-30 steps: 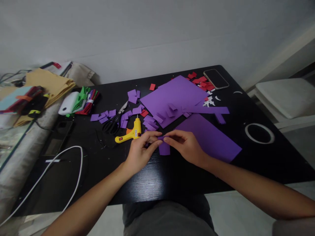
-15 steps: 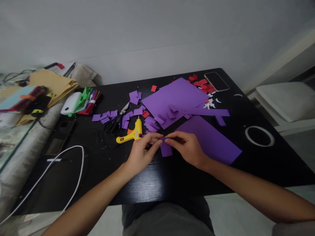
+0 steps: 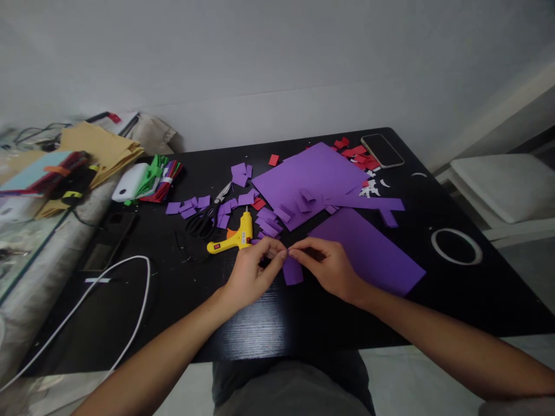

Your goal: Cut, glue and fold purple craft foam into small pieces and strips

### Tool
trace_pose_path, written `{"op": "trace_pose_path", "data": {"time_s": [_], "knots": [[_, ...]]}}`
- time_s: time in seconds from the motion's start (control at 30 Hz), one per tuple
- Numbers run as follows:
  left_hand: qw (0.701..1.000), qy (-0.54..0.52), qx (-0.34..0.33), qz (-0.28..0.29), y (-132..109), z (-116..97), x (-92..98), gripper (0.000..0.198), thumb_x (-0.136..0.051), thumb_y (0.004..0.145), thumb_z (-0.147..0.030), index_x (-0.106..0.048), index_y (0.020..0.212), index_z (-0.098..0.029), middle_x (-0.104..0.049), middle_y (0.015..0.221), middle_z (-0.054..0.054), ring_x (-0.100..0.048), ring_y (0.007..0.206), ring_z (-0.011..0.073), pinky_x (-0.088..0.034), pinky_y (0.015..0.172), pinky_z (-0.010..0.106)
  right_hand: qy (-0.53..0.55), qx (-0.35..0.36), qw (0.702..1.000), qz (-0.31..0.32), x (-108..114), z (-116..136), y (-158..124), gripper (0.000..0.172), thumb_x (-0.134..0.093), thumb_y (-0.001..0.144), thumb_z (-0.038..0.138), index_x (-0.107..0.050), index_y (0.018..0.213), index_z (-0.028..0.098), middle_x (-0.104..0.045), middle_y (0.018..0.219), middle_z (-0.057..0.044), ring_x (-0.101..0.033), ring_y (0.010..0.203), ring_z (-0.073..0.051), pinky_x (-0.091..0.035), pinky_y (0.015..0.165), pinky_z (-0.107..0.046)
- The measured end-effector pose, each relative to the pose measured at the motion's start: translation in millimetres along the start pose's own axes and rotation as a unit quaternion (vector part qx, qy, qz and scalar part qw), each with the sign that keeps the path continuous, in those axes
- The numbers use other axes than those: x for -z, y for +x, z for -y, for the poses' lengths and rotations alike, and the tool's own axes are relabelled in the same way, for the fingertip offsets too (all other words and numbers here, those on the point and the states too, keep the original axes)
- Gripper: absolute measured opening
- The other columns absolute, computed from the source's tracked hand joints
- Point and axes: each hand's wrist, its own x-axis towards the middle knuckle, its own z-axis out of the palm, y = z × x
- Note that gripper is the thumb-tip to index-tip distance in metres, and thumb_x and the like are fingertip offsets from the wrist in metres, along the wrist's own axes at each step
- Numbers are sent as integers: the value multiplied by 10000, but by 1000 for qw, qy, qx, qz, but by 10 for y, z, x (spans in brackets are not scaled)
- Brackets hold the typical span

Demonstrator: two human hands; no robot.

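Observation:
Between my hands is a small purple paper strip [image 3: 293,271], its lower end hanging toward me. My left hand [image 3: 256,270] pinches its top from the left, thumb against fingers. From the right, my right hand [image 3: 332,267] pinches the same top edge, the fingertips of both hands almost touching. A yellow glue gun [image 3: 236,236] lies just left of my left hand. Beyond it rest black-handled scissors [image 3: 208,215] among small purple paper pieces [image 3: 189,205]. A purple sheet [image 3: 368,251] lies partly under my right wrist.
Another purple sheet [image 3: 306,173] lies farther back, near red scraps [image 3: 362,155], white scraps [image 3: 371,188] and a phone [image 3: 382,151]. A white tape ring [image 3: 478,254] is at right. At left are a white cable [image 3: 145,300], a dark phone [image 3: 113,240] and bundled coloured strips [image 3: 159,180].
The fingertips of both hands have drawn closer together at the strip's top edge, and its lower end hangs slightly nearer to me. The whole view has shifted slightly.

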Motion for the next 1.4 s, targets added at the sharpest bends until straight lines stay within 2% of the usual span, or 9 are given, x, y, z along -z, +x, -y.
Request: {"op": "trace_pose_path", "data": {"time_s": [0.13,0.37,0.5,0.67,0.93,1.2,1.3,1.4], "knots": [[1000,-5,0,7,-4,-14,-6,134,-566,970,-274,-626,913,-169,-609,729,-14,-560,649,97,-443,601,204,-4,4,1000,8,1,15,-1,120,-693,909,328,-745,912,220,-752,857,-9,-697,793,-171,-549,744,-286],[1000,-6,-4,1,11,-18,-17,137,-555,970,-277,-607,901,-170,-605,728,-11,-552,641,105,-435,597,215,14,-29,999,25,8,40,-7,164,-671,917,366,-723,925,211,-737,861,-23,-697,812,-186,-557,752,-297],[1000,11,-7,20,13,-16,-15,169,-535,982,-284,-606,881,-168,-560,661,-28,-515,590,101,-409,572,217,7,-27,999,37,23,53,-8,162,-668,920,360,-724,910,208,-734,850,-20,-690,810,-183,-544,746,-293],[999,21,-28,31,17,-5,-3,186,-523,991,-285,-605,874,-167,-548,679,-24,-500,614,104,-398,594,223,24,-33,998,39,20,58,4,151,-673,913,339,-718,885,197,-729,838,-16,-683,792,-174,-536,734,-284],[999,-25,29,31,18,50,-3,261,-541,987,-366,-608,845,-158,-514,639,-32,-476,587,103,-372,556,222,35,-42,998,34,21,31,20,187,-685,896,375,-723,873,193,-726,827,-23,-672,783,-177,-534,728,-293],[997,-32,42,60,12,81,1,331,-489,1013,-396,-559,780,-172,-610,645,-3,-560,586,119,-432,581,240,73,-81,994,8,41,34,85,254,-729,838,443,-721,832,189,-712,779,-17,-657,738,-172,-548,705,-298],[997,-29,40,57,20,88,5,340,-472,1021,-398,-560,783,-172,-622,661,5,-582,609,124,-453,605,244,104,-110,988,30,45,42,95,313,-749,810,497,-723,839,186,-721,781,-17,-672,734,-176,-563,704,-306],[997,-42,43,48,24,96,4,338,-475,1023,-397,-562,790,-169,-623,669,1,-583,617,117,-460,619,234,145,-143,975,90,40,63,86,342,-766,794,509,-731,863,176,-743,832,-31,-698,780,-185,-579,746,-320]]}}
